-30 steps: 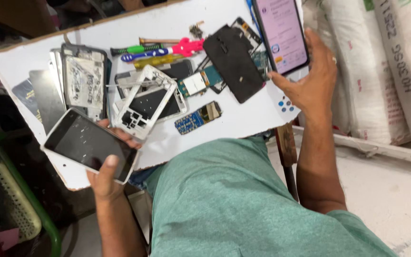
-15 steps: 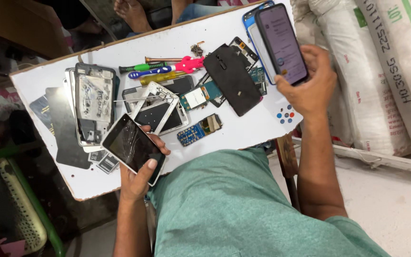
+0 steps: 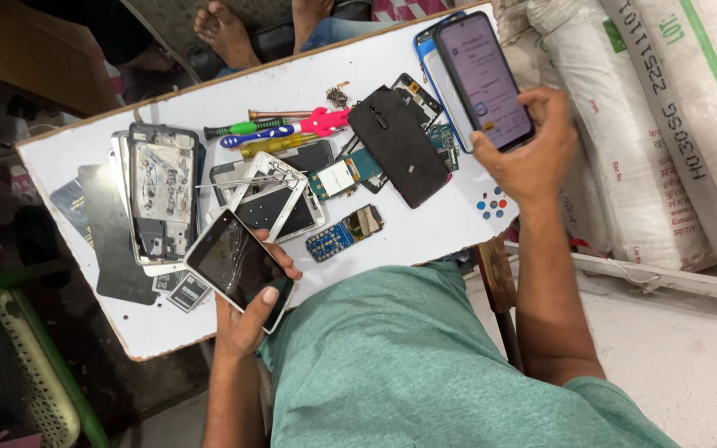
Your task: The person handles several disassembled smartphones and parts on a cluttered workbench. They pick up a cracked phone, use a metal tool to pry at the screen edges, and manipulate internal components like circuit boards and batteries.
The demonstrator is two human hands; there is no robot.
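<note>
My left hand (image 3: 246, 319) is wrapped around a dark-screened phone (image 3: 238, 267), thumb lying on the glass, fingers curled under its far edge; the phone hangs over the near edge of the white table (image 3: 425, 241). My right hand (image 3: 529, 153) grips a second phone with a lit pale purple screen (image 3: 483, 79), fingers closed along its side, held above the table's right end. Just behind it lies a blue-edged phone (image 3: 429, 58).

Between my hands the table carries a black back cover (image 3: 397, 145), a white phone frame (image 3: 271, 195), a small blue circuit board (image 3: 343, 232) and a stack of opened phone bodies (image 3: 162, 191). Screwdrivers with green, blue, pink and yellow handles (image 3: 280, 133) lie in a row towards the far edge. A small patch of coloured dots (image 3: 492, 203) sits by my right wrist.

To the right, well off the table, stand white woven sacks (image 3: 665, 124) with a green stripe and dark print running along them.
</note>
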